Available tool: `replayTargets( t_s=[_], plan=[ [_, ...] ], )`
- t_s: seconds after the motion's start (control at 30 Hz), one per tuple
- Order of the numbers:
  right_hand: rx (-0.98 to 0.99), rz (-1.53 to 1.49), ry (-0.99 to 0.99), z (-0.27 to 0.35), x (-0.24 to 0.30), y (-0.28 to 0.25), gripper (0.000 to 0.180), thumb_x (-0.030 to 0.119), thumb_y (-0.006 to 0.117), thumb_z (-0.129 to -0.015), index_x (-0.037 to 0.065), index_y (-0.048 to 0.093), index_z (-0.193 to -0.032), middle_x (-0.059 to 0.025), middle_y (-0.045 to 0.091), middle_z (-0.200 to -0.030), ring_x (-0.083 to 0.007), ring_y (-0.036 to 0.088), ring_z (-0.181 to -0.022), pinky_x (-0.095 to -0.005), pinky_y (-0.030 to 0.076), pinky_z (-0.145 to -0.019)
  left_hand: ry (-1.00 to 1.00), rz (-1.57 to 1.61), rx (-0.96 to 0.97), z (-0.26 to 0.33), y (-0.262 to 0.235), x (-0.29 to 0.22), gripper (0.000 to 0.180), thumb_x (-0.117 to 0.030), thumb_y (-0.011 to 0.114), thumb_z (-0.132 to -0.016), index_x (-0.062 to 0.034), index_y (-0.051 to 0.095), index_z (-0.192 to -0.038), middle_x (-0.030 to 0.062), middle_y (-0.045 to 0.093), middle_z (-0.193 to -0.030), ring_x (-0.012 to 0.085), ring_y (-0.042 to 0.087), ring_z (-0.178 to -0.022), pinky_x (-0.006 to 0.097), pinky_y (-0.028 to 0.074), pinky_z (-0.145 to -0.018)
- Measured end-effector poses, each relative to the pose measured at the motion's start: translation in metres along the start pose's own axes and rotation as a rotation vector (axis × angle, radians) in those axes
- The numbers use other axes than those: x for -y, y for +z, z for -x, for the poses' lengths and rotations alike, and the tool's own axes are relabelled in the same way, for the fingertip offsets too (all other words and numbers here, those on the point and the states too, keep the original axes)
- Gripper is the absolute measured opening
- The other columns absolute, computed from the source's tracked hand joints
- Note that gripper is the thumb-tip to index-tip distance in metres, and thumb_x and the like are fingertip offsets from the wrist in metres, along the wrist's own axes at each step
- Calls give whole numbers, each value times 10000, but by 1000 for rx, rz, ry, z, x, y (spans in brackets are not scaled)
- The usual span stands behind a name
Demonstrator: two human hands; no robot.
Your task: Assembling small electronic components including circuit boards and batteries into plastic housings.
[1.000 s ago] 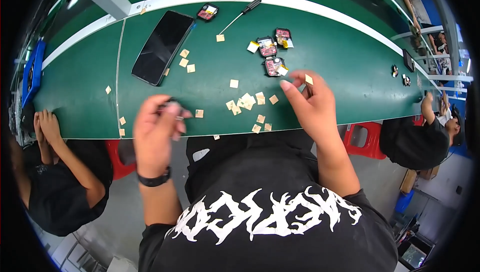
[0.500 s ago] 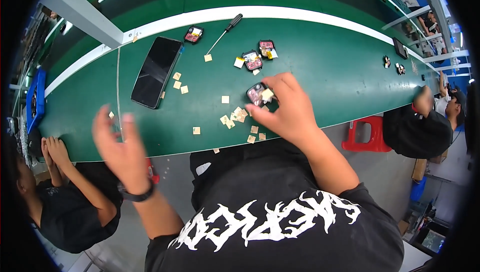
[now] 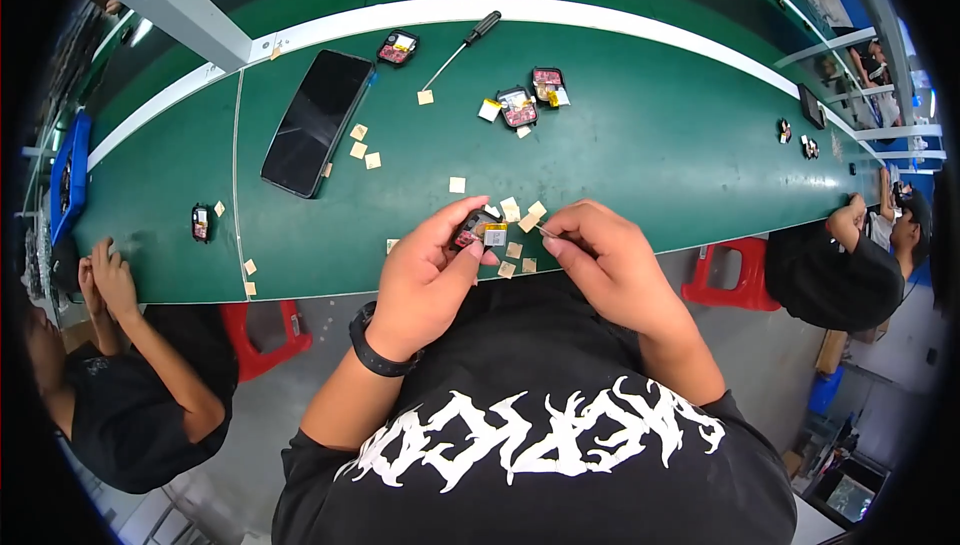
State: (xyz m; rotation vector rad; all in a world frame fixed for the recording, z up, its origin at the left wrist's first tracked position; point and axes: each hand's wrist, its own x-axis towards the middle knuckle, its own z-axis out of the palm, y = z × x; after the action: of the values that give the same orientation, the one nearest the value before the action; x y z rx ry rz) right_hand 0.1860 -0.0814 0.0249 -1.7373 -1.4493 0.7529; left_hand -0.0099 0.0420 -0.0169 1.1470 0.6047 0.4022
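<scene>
a dark, blank phone screen point(image 3: 315, 122) lies at the table's left; small tan square labels point(image 3: 457, 185) are scattered around it and near the hands.

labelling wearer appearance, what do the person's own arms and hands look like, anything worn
Both forearms are bare, with no gloves or rings visible. The left hand has a black band like a watch at the wrist. The right hand wears nothing. Short black sleeves belong to a black shirt with white lettering.
</scene>
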Motion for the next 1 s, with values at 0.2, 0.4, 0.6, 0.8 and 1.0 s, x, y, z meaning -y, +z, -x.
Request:
replayTargets(
  t_s=[0.2, 0.4, 0.6, 0.8, 1.0],
  plan=[
    [-46, -491, 407, -1, 3, 12, 107, 33, 655, -959, -16, 610, -1043, -41, 710, -807, -70, 617, -658, -242, 489, -602, 83, -221, -37, 1, 11, 8, 419, 45, 534, -992, 24, 525, -1411, 81, 646, -1154, 109, 649, -956, 246, 518, -799],
    [-6, -641, 614, -14, 1, 15, 162, 80, 688, -949, 33, 533, -943, -72, 729, -813, -69, 609, -608, -218, 440, -509, 158, -311, -59, 2, 13, 11, 397, 61, 539, -985, 29, 543, -1381, 86, 651, -1140, 121, 651, -975, 266, 525, -869],
    [37, -764, 617, -17, -3, 19, 206, 98, 704, -941, 54, 504, -920, -103, 738, -813, -79, 604, -582, -223, 413, -475, 221, -297, -143, 1, 14, 21, 353, 29, 603, -954, 13, 598, -1306, 141, 713, -1055, 158, 708, -878, 280, 556, -737],
    [52, -777, 635, -16, -7, 20, 201, 68, 705, -946, 63, 507, -915, -110, 744, -832, -88, 627, -571, -202, 407, -450, 211, -340, -105, 1, 12, 20, 339, 47, 580, -965, 19, 600, -1302, 117, 688, -1098, 150, 682, -918, 278, 545, -798],
    [82, -818, 677, -16, -8, 25, 197, 64, 703, -949, 58, 508, -925, -118, 740, -827, -91, 627, -569, -202, 409, -447, 260, -407, -79, -1, 13, 16, 303, 59, 576, -976, 35, 620, -1275, 112, 671, -1144, 144, 673, -989, 273, 550, -844]
  ],
)
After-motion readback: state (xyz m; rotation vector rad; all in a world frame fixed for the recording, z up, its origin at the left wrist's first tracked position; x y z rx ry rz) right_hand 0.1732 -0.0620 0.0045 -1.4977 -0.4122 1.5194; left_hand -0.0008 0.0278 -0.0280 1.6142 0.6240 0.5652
